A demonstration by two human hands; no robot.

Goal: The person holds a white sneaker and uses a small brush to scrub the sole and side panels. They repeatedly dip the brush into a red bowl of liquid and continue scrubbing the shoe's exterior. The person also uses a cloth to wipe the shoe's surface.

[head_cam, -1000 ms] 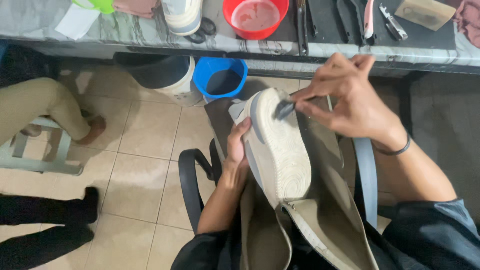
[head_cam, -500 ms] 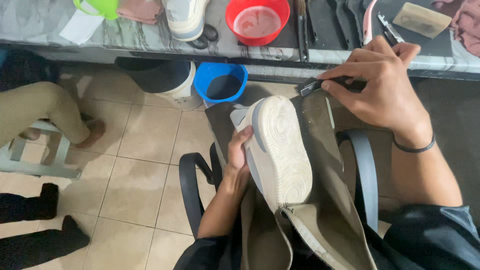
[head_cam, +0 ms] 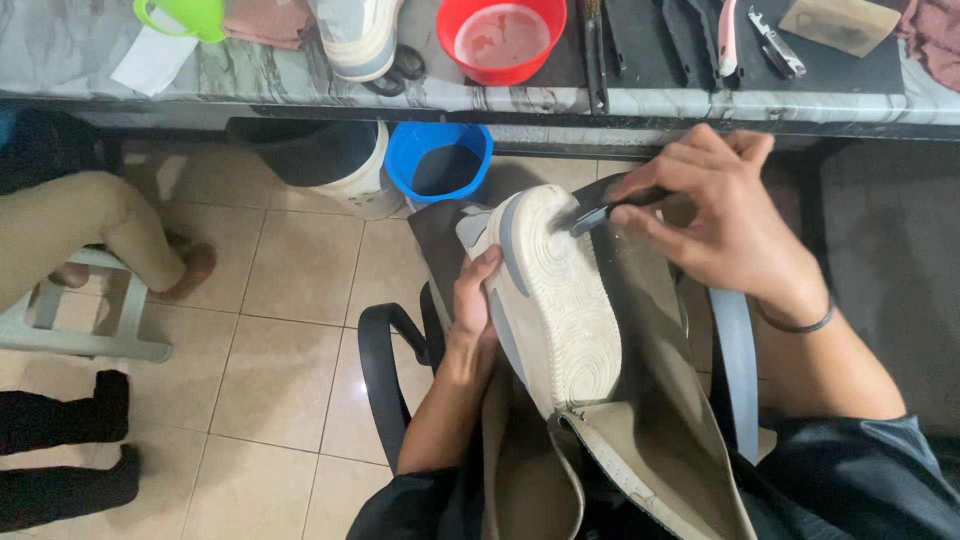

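White sneaker (head_cam: 555,300) gripped by left hand (head_cam: 475,300), right hand (head_cam: 715,215) brushing.

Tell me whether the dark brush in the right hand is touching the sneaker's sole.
Touching. The head view shows the brush, held by the right hand, with its tip pressed against the toe end of the sneaker sole, no gap visible.

Sneaker (head_cam: 555,300), white with grey side panels, turned sole-up over the lap, toe pointing away toward the bench. Off-white rubber outsole facing up, ringed tread pattern at toe and heel, slightly grimy. Small dark brush (head_cam: 600,208), held slanted, bristle end touching the sole's toe edge on the right side.
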